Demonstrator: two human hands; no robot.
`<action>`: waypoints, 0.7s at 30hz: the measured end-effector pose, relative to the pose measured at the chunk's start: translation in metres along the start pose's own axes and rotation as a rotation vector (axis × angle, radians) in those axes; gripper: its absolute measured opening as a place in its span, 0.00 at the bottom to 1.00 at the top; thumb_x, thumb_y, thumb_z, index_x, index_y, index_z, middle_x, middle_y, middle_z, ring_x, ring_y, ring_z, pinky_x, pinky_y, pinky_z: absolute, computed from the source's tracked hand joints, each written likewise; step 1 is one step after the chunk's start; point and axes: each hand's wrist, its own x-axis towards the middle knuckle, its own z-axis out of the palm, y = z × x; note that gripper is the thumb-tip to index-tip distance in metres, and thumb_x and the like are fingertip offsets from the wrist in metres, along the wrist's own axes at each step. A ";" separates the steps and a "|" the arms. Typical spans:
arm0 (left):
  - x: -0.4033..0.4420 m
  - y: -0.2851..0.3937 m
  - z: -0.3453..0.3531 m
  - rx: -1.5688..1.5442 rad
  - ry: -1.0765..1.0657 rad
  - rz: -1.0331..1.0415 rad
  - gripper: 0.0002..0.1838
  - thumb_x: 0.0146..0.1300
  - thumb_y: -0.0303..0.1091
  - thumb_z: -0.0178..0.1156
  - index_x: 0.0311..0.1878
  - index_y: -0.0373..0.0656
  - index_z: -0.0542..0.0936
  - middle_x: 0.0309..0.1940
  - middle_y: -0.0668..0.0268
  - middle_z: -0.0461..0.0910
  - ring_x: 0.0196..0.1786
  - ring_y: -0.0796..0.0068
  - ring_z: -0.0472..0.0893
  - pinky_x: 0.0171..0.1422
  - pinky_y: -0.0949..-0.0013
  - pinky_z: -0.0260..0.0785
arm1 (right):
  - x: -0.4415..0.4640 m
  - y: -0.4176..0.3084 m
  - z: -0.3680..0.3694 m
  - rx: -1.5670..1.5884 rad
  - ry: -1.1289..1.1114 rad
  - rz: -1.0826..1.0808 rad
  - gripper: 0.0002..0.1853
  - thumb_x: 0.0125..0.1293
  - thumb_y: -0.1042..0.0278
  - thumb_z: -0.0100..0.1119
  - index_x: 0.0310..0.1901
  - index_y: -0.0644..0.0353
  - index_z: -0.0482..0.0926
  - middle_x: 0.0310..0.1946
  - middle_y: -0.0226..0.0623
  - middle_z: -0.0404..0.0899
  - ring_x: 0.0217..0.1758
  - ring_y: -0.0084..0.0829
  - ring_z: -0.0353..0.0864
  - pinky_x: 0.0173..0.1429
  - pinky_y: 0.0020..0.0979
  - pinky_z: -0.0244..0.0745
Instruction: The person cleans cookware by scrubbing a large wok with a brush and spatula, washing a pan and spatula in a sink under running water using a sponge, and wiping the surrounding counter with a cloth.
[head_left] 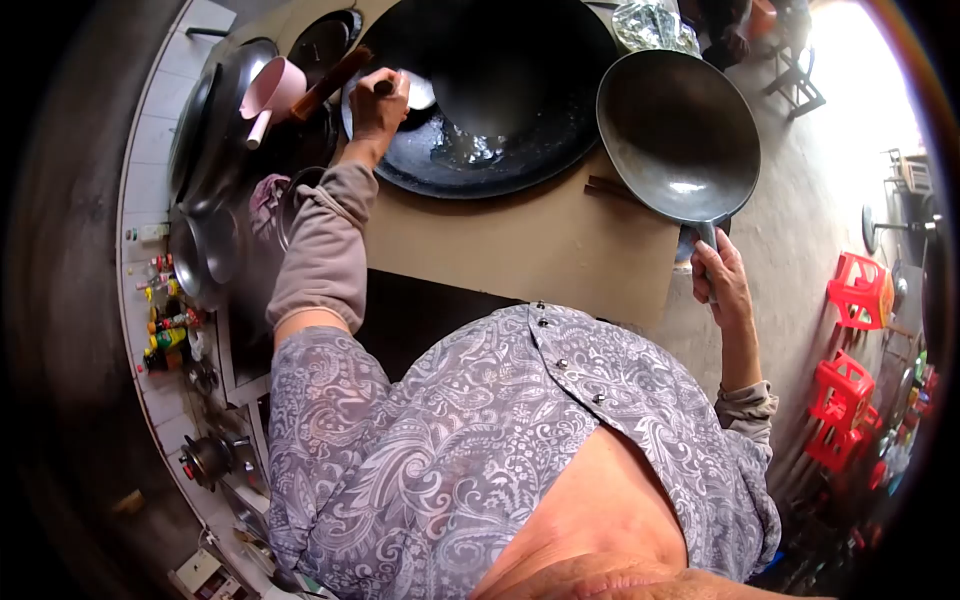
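My left hand [376,112] is closed around the dark handle of a utensil with a pale, shiny head [416,92], at the left side of the big black wok [480,175]. Its exact kind is unclear. Wet, glossy patches show in the bottom of that wok. My right hand [722,275] grips the handle of a smaller grey wok pan [680,130], tilted so its inside faces me, beside the big wok's right rim.
Left of the wok are a pink dipper [275,92], a brown wooden-looking tool [335,82] and a crumpled cloth [267,205]. Chopsticks [610,188] lie under the pan. A foil-like covered dish [652,28] stands behind it. Red stools [858,290] stand at right.
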 end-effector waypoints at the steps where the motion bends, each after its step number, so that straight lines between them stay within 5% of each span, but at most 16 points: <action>1: 0.000 -0.013 0.007 0.018 -0.004 0.060 0.11 0.59 0.34 0.57 0.27 0.36 0.77 0.20 0.64 0.77 0.18 0.77 0.79 0.20 0.76 0.72 | -0.001 -0.002 0.002 -0.006 0.017 0.017 0.06 0.66 0.63 0.51 0.38 0.54 0.67 0.20 0.23 0.65 0.12 0.13 0.59 0.13 0.17 0.52; 9: 0.021 -0.042 0.071 -0.490 0.029 0.062 0.09 0.60 0.32 0.55 0.31 0.35 0.79 0.24 0.64 0.79 0.24 0.77 0.81 0.28 0.76 0.75 | -0.009 -0.007 0.010 0.019 0.074 0.053 0.06 0.66 0.64 0.51 0.38 0.54 0.67 0.20 0.23 0.65 0.12 0.13 0.59 0.14 0.17 0.52; 13: 0.041 0.004 0.053 -0.623 -0.181 -0.050 0.12 0.63 0.37 0.55 0.34 0.36 0.79 0.29 0.60 0.81 0.28 0.70 0.82 0.32 0.70 0.79 | -0.011 -0.006 0.008 0.005 0.040 0.017 0.06 0.66 0.64 0.51 0.38 0.55 0.67 0.20 0.23 0.65 0.12 0.13 0.59 0.14 0.17 0.52; 17: 0.043 0.090 -0.023 -0.292 -0.322 -0.149 0.21 0.58 0.51 0.60 0.32 0.38 0.78 0.28 0.60 0.80 0.22 0.70 0.81 0.26 0.72 0.77 | -0.011 -0.008 0.013 -0.029 0.033 -0.007 0.08 0.65 0.62 0.52 0.36 0.56 0.67 0.19 0.24 0.64 0.12 0.14 0.59 0.13 0.18 0.53; 21: 0.065 0.065 -0.065 -0.224 -0.465 -0.236 0.22 0.53 0.57 0.60 0.29 0.44 0.77 0.26 0.64 0.79 0.22 0.73 0.79 0.24 0.77 0.75 | 0.002 -0.014 0.018 -0.074 -0.004 -0.060 0.10 0.65 0.62 0.53 0.31 0.56 0.65 0.19 0.24 0.64 0.12 0.15 0.61 0.13 0.18 0.55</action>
